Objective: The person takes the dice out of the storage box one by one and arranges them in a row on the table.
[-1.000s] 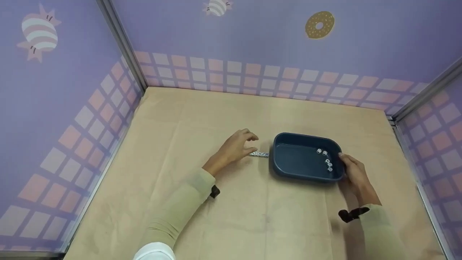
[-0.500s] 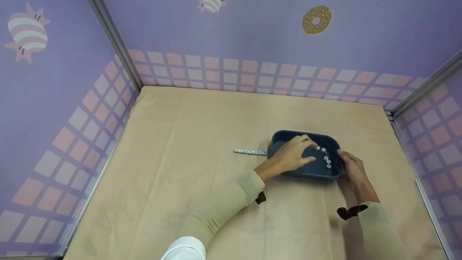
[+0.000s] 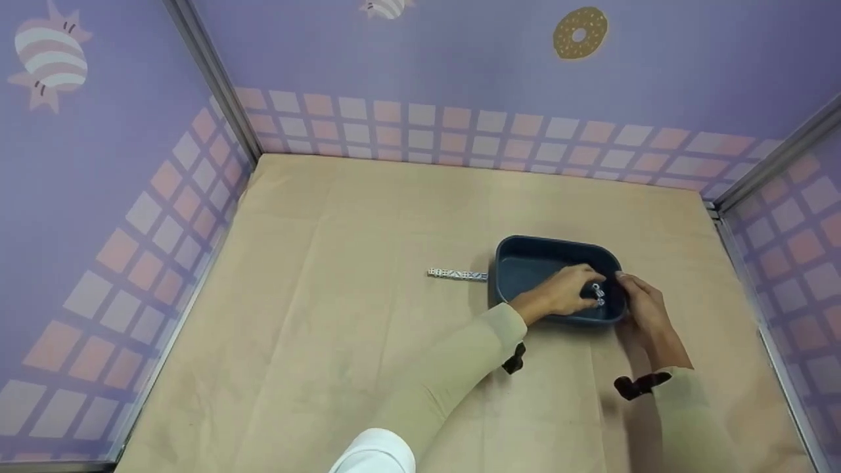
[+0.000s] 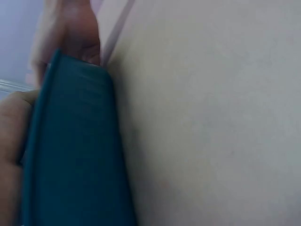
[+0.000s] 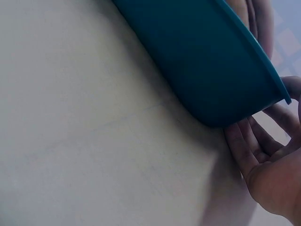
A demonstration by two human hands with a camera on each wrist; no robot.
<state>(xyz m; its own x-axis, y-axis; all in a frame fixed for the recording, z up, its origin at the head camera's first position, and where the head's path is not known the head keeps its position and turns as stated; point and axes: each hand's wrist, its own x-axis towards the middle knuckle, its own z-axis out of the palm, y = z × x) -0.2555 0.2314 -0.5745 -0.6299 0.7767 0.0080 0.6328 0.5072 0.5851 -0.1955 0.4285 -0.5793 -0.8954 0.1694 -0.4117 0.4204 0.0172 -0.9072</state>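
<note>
Your left hand (image 3: 564, 293) reached over the near rim into the dark blue plastic tray (image 3: 525, 259), a rounded rectangle with smooth walls, resting on the right half of the matte beige table cover (image 3: 368, 217). Its fingers curled down onto the small white dice (image 3: 598, 293) at the tray's right end; whether they gripped a die could not be determined. Your right hand (image 3: 642, 310) rested against the tray's right wall, fingers relaxed. A straight row of dice (image 3: 456, 274) lay just left of the tray.
</note>
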